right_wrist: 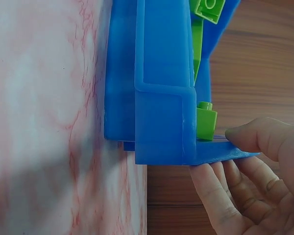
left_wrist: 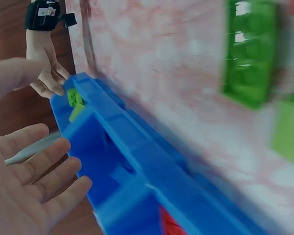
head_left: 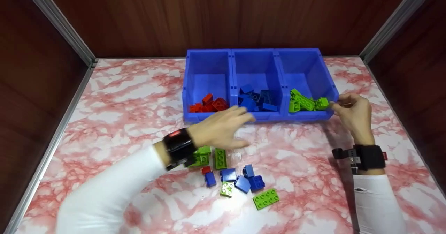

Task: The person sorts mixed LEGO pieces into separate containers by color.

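Note:
A blue three-compartment bin stands at the back of the table. Red bricks lie in its left compartment, blue bricks in the middle one, light green bricks in the right one. My right hand grips the bin's right side wall, thumb at the inner side and fingers outside, as the right wrist view shows. Fingers spread and holding nothing, my left hand hovers in front of the bin, slightly blurred. Below it a green brick lies on the table.
Loose bricks are scattered nearer the front: a light green eight-stud brick, a small light green one, several blue bricks and a red one. Dark wood panels enclose the marbled table behind and at both sides.

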The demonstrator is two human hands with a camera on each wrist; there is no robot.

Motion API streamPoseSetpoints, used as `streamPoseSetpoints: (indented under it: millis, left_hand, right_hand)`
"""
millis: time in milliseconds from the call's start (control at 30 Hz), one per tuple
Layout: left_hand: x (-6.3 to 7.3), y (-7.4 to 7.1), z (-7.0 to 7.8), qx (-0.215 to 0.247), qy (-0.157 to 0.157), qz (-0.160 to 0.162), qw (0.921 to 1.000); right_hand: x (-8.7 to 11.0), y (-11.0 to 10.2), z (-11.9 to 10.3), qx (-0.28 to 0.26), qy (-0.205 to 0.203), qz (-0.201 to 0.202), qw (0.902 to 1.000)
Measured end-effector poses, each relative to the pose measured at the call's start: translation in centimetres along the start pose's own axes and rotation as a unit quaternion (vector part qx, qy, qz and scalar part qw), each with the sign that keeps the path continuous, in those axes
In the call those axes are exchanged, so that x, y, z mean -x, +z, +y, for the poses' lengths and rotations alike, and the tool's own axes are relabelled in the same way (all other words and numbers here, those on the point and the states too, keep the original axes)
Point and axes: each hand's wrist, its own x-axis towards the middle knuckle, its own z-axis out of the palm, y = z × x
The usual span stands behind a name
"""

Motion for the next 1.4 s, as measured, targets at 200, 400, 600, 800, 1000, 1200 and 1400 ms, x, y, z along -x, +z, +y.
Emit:
streamPoseSetpoints:
  millis: [200, 400, 600, 800, 1000, 1200, 1400]
  left_hand:
    - [4.6, 1.4, -2.1, 0.035, -0.052, -0.015, 0.9979]
    - [8.1, 2.7, -3.4, 0.048, -0.099, -0.022, 0.9937]
    - [9.8, 3.8, -4.5, 0.046, -0.116, -0.023, 0.9920]
    - [10.2, 5.1, -5.3, 0.065, -0.109, -0.014, 0.9918]
    - [10.1, 4.8, -5.4, 0.088, -0.105, -0.002, 0.9906]
    - [9.8, 4.2, -5.2, 0.091, -0.102, 0.004, 0.9906]
    - [8.9, 3.4, -4.7, 0.083, -0.076, 0.025, 0.9933]
  right_hand:
    - [-0.1, 0.0, 0.0, 0.002, 0.005, -0.004, 1.0000]
    - [-0.2, 0.0, -0.1, 0.001, 0.011, -0.010, 0.9999]
    - [-0.1, -0.1, -0.2, 0.001, 0.014, -0.011, 0.9998]
    - [-0.1, 0.0, 0.0, 0.005, 0.004, 0.000, 1.0000]
    - [-0.1, -0.1, 0.1, 0.006, 0.003, -0.003, 1.0000]
    - [-0.1, -0.1, 0.1, 0.006, -0.002, -0.002, 1.0000]
    - [-0.1, -0.1, 0.0, 0.008, 0.005, -0.005, 0.9999]
